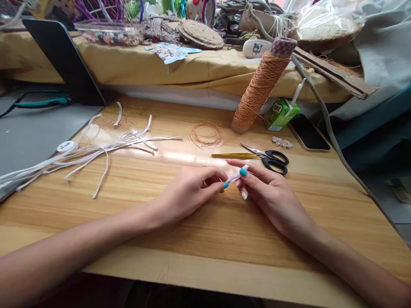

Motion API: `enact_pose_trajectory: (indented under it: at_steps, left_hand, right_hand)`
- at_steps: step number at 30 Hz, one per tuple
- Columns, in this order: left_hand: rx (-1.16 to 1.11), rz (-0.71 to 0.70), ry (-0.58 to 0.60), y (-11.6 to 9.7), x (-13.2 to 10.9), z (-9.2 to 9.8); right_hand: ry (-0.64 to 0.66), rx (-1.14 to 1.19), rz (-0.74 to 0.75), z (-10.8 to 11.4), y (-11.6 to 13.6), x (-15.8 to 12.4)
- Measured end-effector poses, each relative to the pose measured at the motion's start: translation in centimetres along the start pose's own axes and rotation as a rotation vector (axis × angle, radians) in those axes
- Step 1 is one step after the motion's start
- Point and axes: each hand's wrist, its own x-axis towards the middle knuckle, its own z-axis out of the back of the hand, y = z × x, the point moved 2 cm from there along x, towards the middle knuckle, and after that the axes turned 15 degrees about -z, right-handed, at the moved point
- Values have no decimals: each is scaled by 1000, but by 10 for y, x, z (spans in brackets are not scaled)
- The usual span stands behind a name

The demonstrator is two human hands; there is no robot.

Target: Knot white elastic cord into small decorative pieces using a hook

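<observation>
Between my hands is a short piece of white cord (233,176), slanting up to the right. My left hand (195,188) pinches its lower end between thumb and fingers. Its upper end is pinched by my right hand (268,188), the thumb lying over it. Just beyond my fingers are black-handled scissors (271,159), their blades pointing left, and gold tweezers (236,155) lying beside them. A coil of thin orange-brown thread (206,135) rests farther back on the wooden table (180,256).
Several white cords (105,149) spread across the left. A cone of orange thread (261,90) stands tilted near a green drink carton (281,113), a phone (310,131) and small clear beads (281,142). A dark tablet (64,60) leans at back left; a grey cable (330,132) runs down the right.
</observation>
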Motion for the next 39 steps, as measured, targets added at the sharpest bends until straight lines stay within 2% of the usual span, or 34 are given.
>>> enact_pose_trajectory:
  at_steps: [6, 11, 13, 17, 26, 33, 35, 39]
  left_hand:
    - [309, -181, -41, -3, -4, -2]
    - [649, -410, -63, -9, -5, -1]
    - [708, -469, -50, -10, -4, -2]
    - [704, -433, -48, -9, -3, -2]
    - [765, -440, -43, -7, -3, 0]
    - [908, -502, -10, -10, -7, 3]
    - [891, -488, -9, -11, -7, 3]
    - [724, -377, -84, -9, -5, 3]
  right_hand:
    - [23, -123, 81, -2, -5, -1]
    - [-145, -227, 238, 0, -5, -7]
    - [-179, -322, 326, -1, -4, -10]
    - [-184, -415, 411, -2, -5, -13]
    - [-153, -214, 265, -2, -3, -5]
    - [-171, -157, 269, -2, -4, -5]
    - [-195, -189, 290, -2, -5, -6]
    - [-216, -261, 354, -1, -4, -7]
